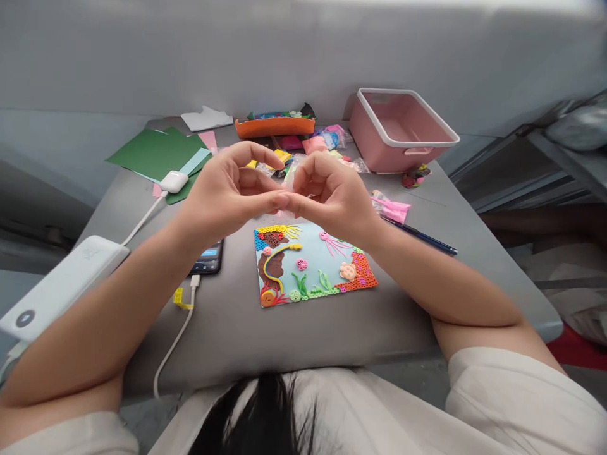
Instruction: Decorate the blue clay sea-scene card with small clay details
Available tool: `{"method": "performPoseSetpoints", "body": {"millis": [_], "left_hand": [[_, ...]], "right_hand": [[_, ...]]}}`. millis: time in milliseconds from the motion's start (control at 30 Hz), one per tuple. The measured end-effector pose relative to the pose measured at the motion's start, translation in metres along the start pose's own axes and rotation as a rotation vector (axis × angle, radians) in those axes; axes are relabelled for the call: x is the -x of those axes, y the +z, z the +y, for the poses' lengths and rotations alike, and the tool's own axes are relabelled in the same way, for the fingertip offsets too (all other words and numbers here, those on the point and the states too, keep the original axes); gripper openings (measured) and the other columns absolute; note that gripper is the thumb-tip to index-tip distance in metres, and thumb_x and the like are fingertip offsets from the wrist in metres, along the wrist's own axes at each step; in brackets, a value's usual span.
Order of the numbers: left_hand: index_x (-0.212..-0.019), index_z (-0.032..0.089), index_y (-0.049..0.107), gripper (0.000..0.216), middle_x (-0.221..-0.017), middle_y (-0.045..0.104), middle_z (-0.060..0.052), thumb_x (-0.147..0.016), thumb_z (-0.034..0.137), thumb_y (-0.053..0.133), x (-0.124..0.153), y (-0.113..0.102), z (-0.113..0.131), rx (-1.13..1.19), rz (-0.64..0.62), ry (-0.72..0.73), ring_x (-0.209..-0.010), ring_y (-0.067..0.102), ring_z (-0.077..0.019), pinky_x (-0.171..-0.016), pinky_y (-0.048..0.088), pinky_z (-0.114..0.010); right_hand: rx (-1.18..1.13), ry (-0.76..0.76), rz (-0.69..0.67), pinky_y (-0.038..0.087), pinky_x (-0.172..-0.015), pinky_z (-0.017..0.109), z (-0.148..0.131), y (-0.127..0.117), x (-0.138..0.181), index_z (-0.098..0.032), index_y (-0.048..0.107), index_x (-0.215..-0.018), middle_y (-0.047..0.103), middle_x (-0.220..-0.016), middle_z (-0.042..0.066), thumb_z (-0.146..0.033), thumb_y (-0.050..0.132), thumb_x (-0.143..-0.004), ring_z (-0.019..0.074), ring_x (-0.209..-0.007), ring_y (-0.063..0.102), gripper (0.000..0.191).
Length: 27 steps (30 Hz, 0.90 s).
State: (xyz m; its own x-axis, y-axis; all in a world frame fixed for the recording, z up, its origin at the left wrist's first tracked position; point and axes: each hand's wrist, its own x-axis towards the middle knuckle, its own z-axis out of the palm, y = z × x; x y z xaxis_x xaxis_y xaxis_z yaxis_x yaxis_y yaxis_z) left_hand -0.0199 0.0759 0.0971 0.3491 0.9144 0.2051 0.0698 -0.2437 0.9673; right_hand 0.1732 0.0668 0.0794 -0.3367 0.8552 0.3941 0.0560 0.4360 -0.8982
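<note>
— While we look down, what is the largest thing before us?

— Our grey bench [237,328], which carries everything. Green paper sheets [152,151] lie at its far left, a pink basket [403,129] stands at its far right, and a white power bank [61,284] sits at the near left edge.

— And after those?

— Our clay picture [313,265]. It lies flat at the middle of the bench, directly below both hands, which cover its top edge.

— How do we hold the hands?

— We have the left hand [227,189] and the right hand [332,193] raised above the picture with the fingers curled. Their tips press together where the two hands meet. Both are pinched closed, but what sits between them is too small for us to tell.

— Smaller things?

— A phone [208,259] lies just left of the picture, partly under our left wrist. A white earbud case [174,181] rests on the green paper. Pink clay pieces [393,208] lie just right of our right hand, near a dark blue pencil [422,237].
</note>
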Motion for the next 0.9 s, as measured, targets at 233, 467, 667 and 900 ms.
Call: {"method": "performPoseSetpoints", "body": {"millis": [233,467,667,900], "left_hand": [[-0.098,0.024,0.063,0.036,-0.069,0.076,0.006,-0.071,0.024,0.088,0.009,0.003,0.003,-0.174,0.033,0.094,-0.066,0.077,-0.0176,-0.065,0.065,-0.03],[-0.099,0.022,0.064,0.029,-0.067,0.072,0.004,-0.074,0.018,0.079,0.009,0.009,-0.006,-0.225,0.044,0.127,-0.061,0.07,-0.0146,-0.055,0.056,-0.026],[-0.094,0.022,0.067,0.025,-0.064,0.066,0.004,-0.072,0.014,0.077,0.009,0.01,-0.005,-0.261,0.184,0.205,-0.057,0.062,-0.0123,-0.053,0.053,-0.026],[-0.09,0.023,0.066,0.02,-0.083,0.074,-0.001,-0.086,0.036,0.081,0.038,-0.032,-0.012,-0.332,0.256,0.217,-0.078,0.073,-0.0182,-0.075,0.065,-0.037]], "right_hand": [[0.111,0.108,-0.098,0.051,-0.06,0.026,0.004,-0.007,-0.002,-0.018,0.058,-0.078,0.068,-0.073,0.002,-0.026,0.063,-0.091,0.0124,-0.068,0.065,0.015],[0.216,0.132,-0.174,0.044,-0.055,0.024,0.0,-0.01,-0.005,-0.017,0.057,-0.072,0.066,-0.072,0.001,-0.018,0.054,-0.084,0.0108,-0.064,0.064,0.012],[0.428,0.033,-0.038,0.029,-0.055,0.026,0.003,-0.011,-0.007,-0.021,0.04,-0.061,0.048,-0.057,-0.004,-0.016,0.054,-0.077,0.0076,-0.057,0.04,0.021],[0.253,0.068,-0.076,0.043,-0.056,0.025,0.021,-0.026,0.002,-0.02,0.048,-0.066,0.063,-0.064,0.001,-0.025,0.049,-0.082,0.0106,-0.06,0.058,0.016]]}}
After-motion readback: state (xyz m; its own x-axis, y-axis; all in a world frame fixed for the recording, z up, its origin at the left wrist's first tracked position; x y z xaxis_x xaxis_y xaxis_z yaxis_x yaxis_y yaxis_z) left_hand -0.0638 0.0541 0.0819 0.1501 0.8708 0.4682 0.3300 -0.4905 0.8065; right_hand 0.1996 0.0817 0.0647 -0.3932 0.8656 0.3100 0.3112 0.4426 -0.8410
